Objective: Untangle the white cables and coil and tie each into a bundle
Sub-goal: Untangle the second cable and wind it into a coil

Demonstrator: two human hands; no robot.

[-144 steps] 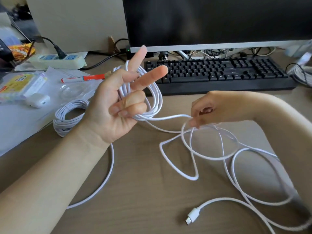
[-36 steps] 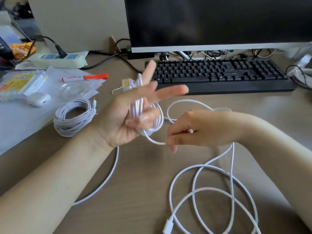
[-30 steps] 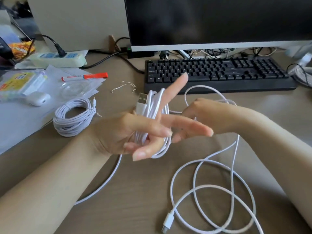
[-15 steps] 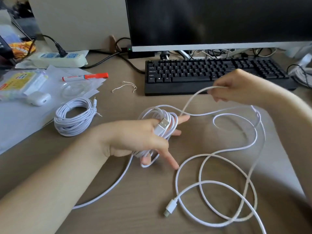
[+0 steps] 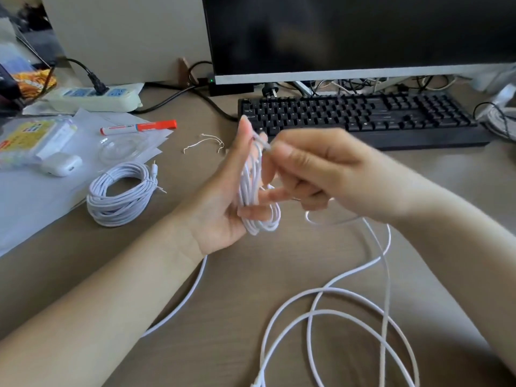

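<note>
Two hands meet in front of the keyboard (image 5: 360, 118): my left hand (image 5: 223, 196) holds the white cable coil (image 5: 255, 191) wrapped over its fingers, my right hand (image 5: 321, 171) curls around the strand beside it. Loose cable (image 5: 329, 311) sprawls on the surface (image 5: 223, 317) nearer me. Left of the keyboard lie a tied bundle (image 5: 120, 194), twist ties (image 5: 205, 143) and a marker (image 5: 138, 127).

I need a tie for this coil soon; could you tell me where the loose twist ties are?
In the head view, the twist ties lie on the desk, left of the keyboard.
</note>
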